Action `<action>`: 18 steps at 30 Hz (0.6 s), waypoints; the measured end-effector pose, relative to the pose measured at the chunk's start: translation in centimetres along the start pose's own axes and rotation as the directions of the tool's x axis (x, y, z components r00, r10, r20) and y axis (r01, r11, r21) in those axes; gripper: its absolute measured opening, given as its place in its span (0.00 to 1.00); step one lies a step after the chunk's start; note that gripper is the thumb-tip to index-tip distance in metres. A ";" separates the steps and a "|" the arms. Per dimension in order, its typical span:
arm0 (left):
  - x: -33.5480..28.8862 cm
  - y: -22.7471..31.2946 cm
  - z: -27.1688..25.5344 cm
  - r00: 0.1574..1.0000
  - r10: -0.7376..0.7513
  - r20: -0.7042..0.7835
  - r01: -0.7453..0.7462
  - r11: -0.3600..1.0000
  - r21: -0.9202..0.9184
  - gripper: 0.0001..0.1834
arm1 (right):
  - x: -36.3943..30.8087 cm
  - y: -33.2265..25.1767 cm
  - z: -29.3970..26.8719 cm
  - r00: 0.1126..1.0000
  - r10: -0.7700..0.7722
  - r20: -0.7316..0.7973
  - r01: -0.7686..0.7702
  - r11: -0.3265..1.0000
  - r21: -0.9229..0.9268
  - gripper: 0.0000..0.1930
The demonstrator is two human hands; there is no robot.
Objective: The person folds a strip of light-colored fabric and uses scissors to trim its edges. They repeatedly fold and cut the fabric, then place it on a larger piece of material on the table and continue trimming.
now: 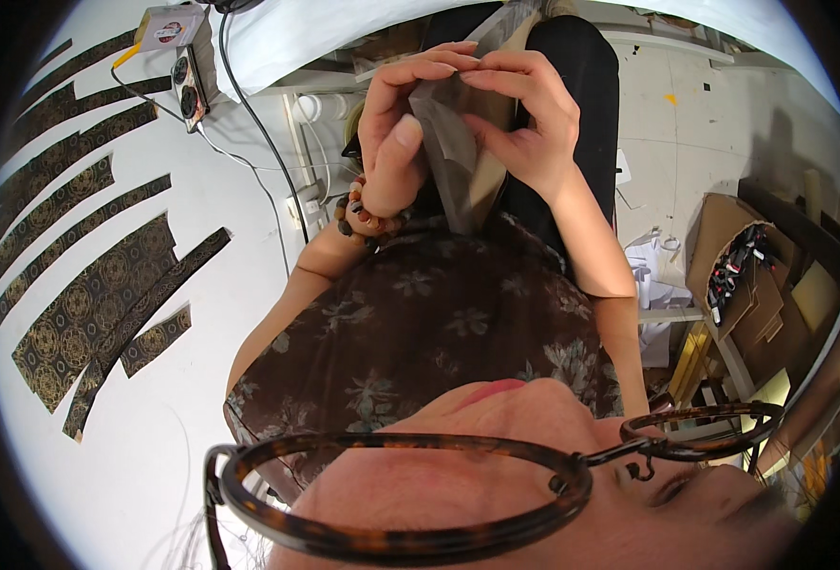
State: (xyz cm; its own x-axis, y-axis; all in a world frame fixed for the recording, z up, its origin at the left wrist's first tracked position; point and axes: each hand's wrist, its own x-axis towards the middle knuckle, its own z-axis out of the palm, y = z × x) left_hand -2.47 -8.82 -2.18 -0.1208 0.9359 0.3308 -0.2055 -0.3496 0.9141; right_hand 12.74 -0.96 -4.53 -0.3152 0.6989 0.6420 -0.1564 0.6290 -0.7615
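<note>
Above the lap (586, 133), half-curled left hand (391, 142) and right hand (538, 123) hold a grey piece (453, 176) — dark strips (97, 313) lie left on a white table (173, 389), a box (709, 228) right.

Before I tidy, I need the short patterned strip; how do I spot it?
On the white table at the picture's left lie black-and-gold patterned strips. Find the long narrow strip reaching lowest; just to its lower right lies the short strip, far shorter than that neighbour.

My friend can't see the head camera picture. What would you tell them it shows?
A person's left hand and right hand hold a greyish, glossy object between them. Dark patterned strips lie on a white table to the left.
</note>
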 end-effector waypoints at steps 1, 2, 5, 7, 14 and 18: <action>0.0 0.2 0.1 0.999 0.042 0.021 -0.043 0.997 0.068 0.30 | 0.1 0.3 0.2 0.999 -0.043 -0.022 0.043 0.999 -0.002 0.23; 0.1 0.4 0.4 0.996 0.080 0.046 -0.085 0.988 0.131 0.34 | 0.2 0.6 0.4 0.996 -0.083 -0.045 0.083 0.997 -0.009 0.22; 0.3 0.8 0.5 0.984 0.123 0.127 -0.156 0.944 0.292 0.43 | 0.1 1.3 0.7 0.973 -0.226 -0.053 0.224 0.973 -0.054 0.19; 0.4 1.3 0.7 0.980 0.109 0.166 -0.170 0.893 0.417 0.43 | 0.6 1.0 0.6 0.964 -0.249 -0.098 0.243 0.968 -0.070 0.16; 0.0 0.2 0.2 0.994 0.076 0.081 -0.091 0.975 0.203 0.31 | 2.3 1.4 -0.7 0.976 -0.210 -0.057 0.203 0.973 -0.114 0.13; 0.1 0.1 0.3 0.996 0.068 0.064 -0.078 0.982 0.171 0.28 | 3.4 1.1 -1.3 0.975 -0.223 -0.023 0.216 0.963 -0.158 0.11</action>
State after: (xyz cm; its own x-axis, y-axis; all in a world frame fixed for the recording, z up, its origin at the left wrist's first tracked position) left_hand -2.21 -8.74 -1.92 -0.0718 0.9107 0.4069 -0.0267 -0.4095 0.9119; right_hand 12.68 2.57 -3.06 -0.2506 0.5492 0.7973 -0.0711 0.8109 -0.5809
